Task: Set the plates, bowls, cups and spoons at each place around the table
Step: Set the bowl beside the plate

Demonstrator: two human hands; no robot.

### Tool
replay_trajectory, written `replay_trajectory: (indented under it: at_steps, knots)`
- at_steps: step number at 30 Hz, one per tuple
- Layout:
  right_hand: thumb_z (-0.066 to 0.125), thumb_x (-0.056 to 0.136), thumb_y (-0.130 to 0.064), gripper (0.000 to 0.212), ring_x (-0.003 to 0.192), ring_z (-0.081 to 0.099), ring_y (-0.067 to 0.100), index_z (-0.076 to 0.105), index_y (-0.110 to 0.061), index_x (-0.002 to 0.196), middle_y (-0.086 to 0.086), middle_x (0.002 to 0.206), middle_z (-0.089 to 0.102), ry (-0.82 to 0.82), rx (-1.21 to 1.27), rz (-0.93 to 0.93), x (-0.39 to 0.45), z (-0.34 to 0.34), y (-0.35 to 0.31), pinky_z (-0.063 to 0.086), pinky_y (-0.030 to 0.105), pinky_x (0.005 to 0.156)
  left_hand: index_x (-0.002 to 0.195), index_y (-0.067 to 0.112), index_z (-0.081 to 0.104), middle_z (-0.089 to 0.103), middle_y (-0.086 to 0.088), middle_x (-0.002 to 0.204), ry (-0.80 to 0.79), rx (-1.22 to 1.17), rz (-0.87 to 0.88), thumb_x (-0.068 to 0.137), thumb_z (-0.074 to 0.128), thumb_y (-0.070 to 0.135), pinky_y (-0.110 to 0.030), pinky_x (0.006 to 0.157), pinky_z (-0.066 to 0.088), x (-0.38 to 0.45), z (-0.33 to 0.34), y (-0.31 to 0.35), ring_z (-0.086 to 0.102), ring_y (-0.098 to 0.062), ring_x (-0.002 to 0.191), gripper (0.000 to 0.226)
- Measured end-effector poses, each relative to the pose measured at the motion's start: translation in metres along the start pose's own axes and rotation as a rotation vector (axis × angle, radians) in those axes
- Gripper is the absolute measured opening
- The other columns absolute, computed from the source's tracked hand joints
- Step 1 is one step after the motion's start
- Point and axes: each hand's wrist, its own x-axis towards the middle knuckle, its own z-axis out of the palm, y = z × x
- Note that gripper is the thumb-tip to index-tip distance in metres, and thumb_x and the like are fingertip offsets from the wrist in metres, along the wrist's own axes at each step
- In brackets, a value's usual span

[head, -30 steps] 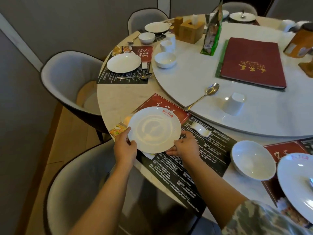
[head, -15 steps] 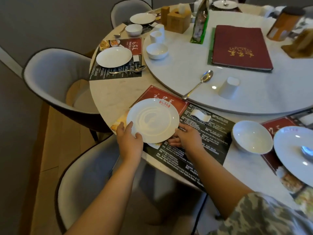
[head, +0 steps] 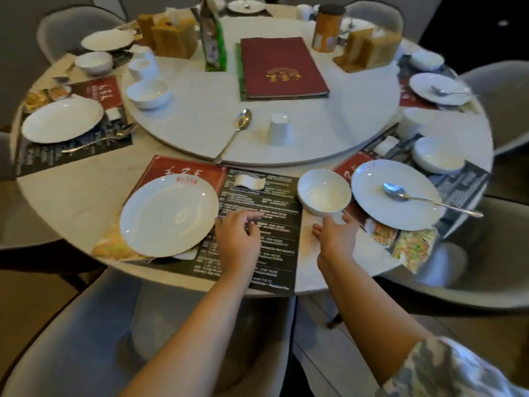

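Plate [head: 169, 214] sits on the near mat [head: 257, 224], left hand [head: 239, 239] loose and empty beside it, right hand [head: 336, 234] open reaching under the bowl [head: 323, 191] at mat's edge; next: grip rim, set bowl at this place.

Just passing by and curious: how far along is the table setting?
Done: the plate lies on the near placemat. In hand: the right hand reaches for the bowl. Left: the spoon and upturned cup wait on the turntable.
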Motion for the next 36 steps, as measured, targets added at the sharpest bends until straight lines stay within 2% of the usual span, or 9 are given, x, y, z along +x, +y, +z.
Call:
replay_trajectory:
  at_steps: [2, 4, 10, 14, 18, 21, 25, 31, 36]
  knots:
    - [0.058, 0.095, -0.022, 0.054, 0.088, 0.065, 0.016, 0.034, -0.027, 0.142, 0.002, 0.133, 0.053, 0.004, -0.033, -0.017, 0.011, -0.005, -0.01, 0.057, 0.033, 0.08, 0.101, 0.027, 0.067, 0.056, 0.013, 0.108, -0.05, -0.035, 0.014, 0.091, 0.057, 0.01, -0.021, 0.092, 0.041, 0.005, 0.012, 0.008, 0.052, -0.008, 0.109, 0.022]
    - [0.057, 0.096, -0.02, 0.057, 0.102, 0.063, 0.022, 0.032, -0.028, 0.146, 0.0, 0.141, 0.047, -0.025, -0.046, -0.034, 0.02, -0.007, -0.016, 0.058, 0.039, 0.085, 0.104, 0.026, 0.067, 0.058, 0.012, 0.111, -0.112, -0.077, 0.033, 0.091, 0.056, 0.008, -0.015, 0.089, 0.042, 0.012, 0.023, 0.013, 0.055, -0.005, 0.106, 0.025]
    - [0.056, 0.094, -0.009, 0.049, 0.105, 0.059, 0.022, 0.042, -0.025, 0.138, 0.001, 0.134, 0.052, -0.043, -0.062, -0.059, 0.034, -0.006, -0.022, 0.06, 0.041, 0.082, 0.123, 0.023, 0.062, 0.057, 0.01, 0.121, -0.28, -0.122, 0.026, 0.093, 0.053, 0.006, -0.006, 0.072, 0.046, 0.033, 0.05, 0.029, 0.058, 0.001, 0.101, 0.036]
    - [0.058, 0.091, -0.006, 0.045, 0.088, 0.061, 0.017, 0.046, -0.022, 0.132, 0.0, 0.118, 0.05, -0.106, -0.063, -0.063, 0.032, -0.009, -0.022, 0.06, 0.029, 0.061, 0.127, 0.02, 0.058, 0.056, 0.006, 0.127, -0.25, -0.158, -0.028, 0.092, 0.055, 0.007, 0.002, 0.069, 0.041, 0.037, 0.053, 0.029, 0.056, 0.0, 0.1, 0.037]
    - [0.059, 0.088, -0.008, 0.035, 0.092, 0.067, 0.026, 0.051, -0.028, 0.115, 0.003, 0.107, 0.06, -0.186, -0.176, -0.119, 0.018, -0.005, -0.007, 0.061, 0.04, 0.072, 0.129, 0.019, 0.057, 0.057, 0.006, 0.126, -0.1, -0.185, -0.022, 0.095, 0.054, 0.014, -0.009, 0.08, 0.048, 0.032, 0.032, 0.017, 0.056, -0.002, 0.106, 0.035]
    - [0.058, 0.089, -0.011, 0.035, 0.09, 0.069, 0.026, 0.053, -0.025, 0.12, 0.005, 0.1, 0.065, -0.275, -0.237, -0.121, 0.004, 0.002, 0.008, 0.061, 0.041, 0.074, 0.13, 0.02, 0.057, 0.058, 0.006, 0.127, -0.032, -0.194, -0.057, 0.097, 0.052, 0.022, -0.006, 0.079, 0.039, 0.025, 0.01, 0.004, 0.055, -0.004, 0.109, 0.033]
    - [0.059, 0.09, -0.014, 0.031, 0.077, 0.072, 0.023, 0.055, -0.026, 0.118, 0.003, 0.098, 0.067, -0.374, -0.328, -0.153, -0.016, 0.013, 0.021, 0.061, 0.033, 0.065, 0.128, 0.023, 0.06, 0.061, 0.01, 0.126, -0.007, -0.13, -0.053, 0.097, 0.053, 0.024, -0.016, 0.091, 0.039, 0.013, -0.015, -0.011, 0.054, -0.005, 0.115, 0.032]
    - [0.059, 0.088, -0.009, 0.034, 0.068, 0.072, 0.026, 0.06, -0.021, 0.12, 0.002, 0.09, 0.069, -0.423, -0.375, -0.157, -0.032, 0.025, 0.028, 0.062, 0.043, 0.07, 0.127, 0.017, 0.062, 0.063, 0.004, 0.124, 0.032, -0.061, -0.079, 0.096, 0.054, 0.015, -0.018, 0.093, 0.039, 0.002, -0.039, -0.019, 0.054, -0.008, 0.114, 0.032]
    - [0.058, 0.087, -0.006, 0.037, 0.07, 0.072, 0.027, 0.061, -0.019, 0.122, 0.006, 0.09, 0.07, -0.437, -0.39, -0.176, -0.035, 0.026, 0.03, 0.062, 0.041, 0.068, 0.129, 0.016, 0.06, 0.062, 0.001, 0.127, 0.009, -0.03, -0.086, 0.095, 0.055, 0.013, -0.027, 0.1, 0.043, 0.0, -0.042, -0.02, 0.055, -0.014, 0.118, 0.034]
